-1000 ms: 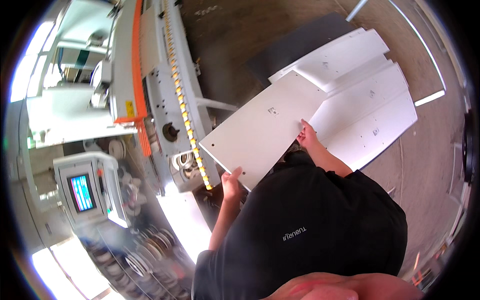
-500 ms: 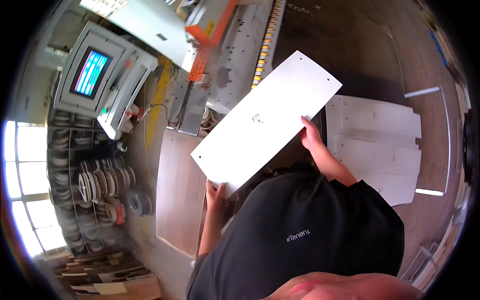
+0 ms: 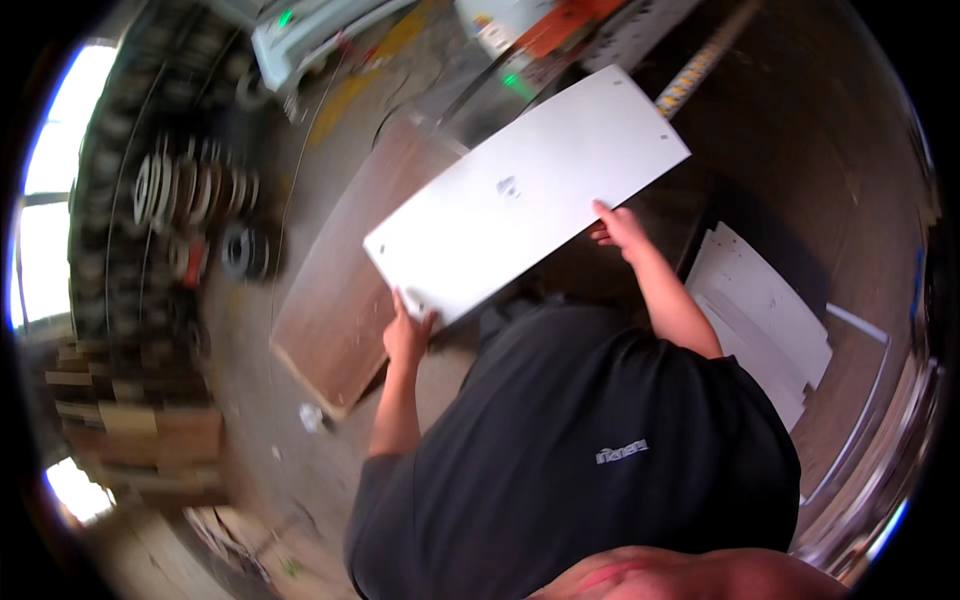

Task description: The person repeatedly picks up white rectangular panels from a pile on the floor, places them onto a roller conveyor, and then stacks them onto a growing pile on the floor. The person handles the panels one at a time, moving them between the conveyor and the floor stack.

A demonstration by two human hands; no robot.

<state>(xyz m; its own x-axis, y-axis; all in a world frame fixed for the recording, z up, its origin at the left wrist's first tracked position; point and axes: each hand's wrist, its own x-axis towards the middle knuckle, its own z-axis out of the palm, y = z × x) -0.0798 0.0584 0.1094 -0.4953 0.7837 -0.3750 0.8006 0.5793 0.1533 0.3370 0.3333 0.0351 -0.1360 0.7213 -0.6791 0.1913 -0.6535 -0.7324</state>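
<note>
A long white board (image 3: 530,205) is held up in front of me, slanting from lower left to upper right. Small dark holes show near its corners, and a small printed label sits at its middle. My left hand (image 3: 408,330) grips its near left corner, thumb and fingers closed on the edge. Further right, my right hand (image 3: 620,230) pinches the long near edge, thumb on top and the other fingers partly beneath. Under the board's left end is a brown wooden panel or tabletop (image 3: 345,290).
White panels (image 3: 760,300) lie at my right. Ahead stands a machine with an orange part (image 3: 565,28) and a yellow roller strip (image 3: 690,80). Rolls of edge-band-like strip (image 3: 190,190) fill a rack at left, above stacked boards (image 3: 150,440).
My view has swung left, so the machine and its screen moved up and partly out of the picture. Both hands keep hold of the white board, which now lies over the brown panel's edge.
</note>
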